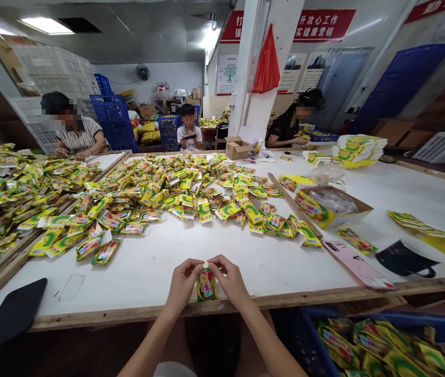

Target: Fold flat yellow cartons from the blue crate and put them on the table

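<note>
Close to the front edge of the white table [159, 283], a small yellow and green printed box [206, 285] stands between my two hands. My left hand [185, 280] pinches its upper left corner with thumb and forefinger. On the other side, my right hand [228, 277] grips the upper right corner the same way. A bit of white shows at the box's top, between the thumbs. Beyond my hands spreads a large heap of similar small boxes [183, 183], several with flaps sticking out.
At the right lie a pink phone [358, 264], a black mask [405, 259] and an open carton [332, 207] holding clear plastic. Below, a blue crate [308, 335] contains more boxes. A dark flat object [15, 309] overhangs the left edge. Wooden strips [296, 207] divide the table; several people sit beyond.
</note>
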A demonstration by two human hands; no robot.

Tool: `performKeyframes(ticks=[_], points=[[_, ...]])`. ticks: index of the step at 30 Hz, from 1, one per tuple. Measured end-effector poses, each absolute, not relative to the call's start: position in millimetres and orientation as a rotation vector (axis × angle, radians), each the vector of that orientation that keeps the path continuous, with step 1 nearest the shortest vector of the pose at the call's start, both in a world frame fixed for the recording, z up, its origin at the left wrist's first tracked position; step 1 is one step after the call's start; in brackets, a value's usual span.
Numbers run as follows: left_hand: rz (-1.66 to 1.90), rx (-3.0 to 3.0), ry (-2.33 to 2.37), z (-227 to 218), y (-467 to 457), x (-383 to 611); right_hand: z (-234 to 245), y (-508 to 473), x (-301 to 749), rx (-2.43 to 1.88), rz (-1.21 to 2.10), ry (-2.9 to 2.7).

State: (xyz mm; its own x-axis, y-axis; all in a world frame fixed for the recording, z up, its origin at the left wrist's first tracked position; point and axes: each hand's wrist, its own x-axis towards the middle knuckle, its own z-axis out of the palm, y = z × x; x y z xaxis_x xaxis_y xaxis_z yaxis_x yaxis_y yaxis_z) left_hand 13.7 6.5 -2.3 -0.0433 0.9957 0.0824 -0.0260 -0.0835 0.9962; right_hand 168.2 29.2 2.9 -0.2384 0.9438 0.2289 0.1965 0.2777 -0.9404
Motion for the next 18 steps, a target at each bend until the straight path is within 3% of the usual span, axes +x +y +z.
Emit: performKeyframes(ticks=[18], points=[[1.195, 1.313, 1.17, -1.2, 14.3, 5.5, -5.9, 29.6, 164.8, -1.079, 1.139, -1.548]])
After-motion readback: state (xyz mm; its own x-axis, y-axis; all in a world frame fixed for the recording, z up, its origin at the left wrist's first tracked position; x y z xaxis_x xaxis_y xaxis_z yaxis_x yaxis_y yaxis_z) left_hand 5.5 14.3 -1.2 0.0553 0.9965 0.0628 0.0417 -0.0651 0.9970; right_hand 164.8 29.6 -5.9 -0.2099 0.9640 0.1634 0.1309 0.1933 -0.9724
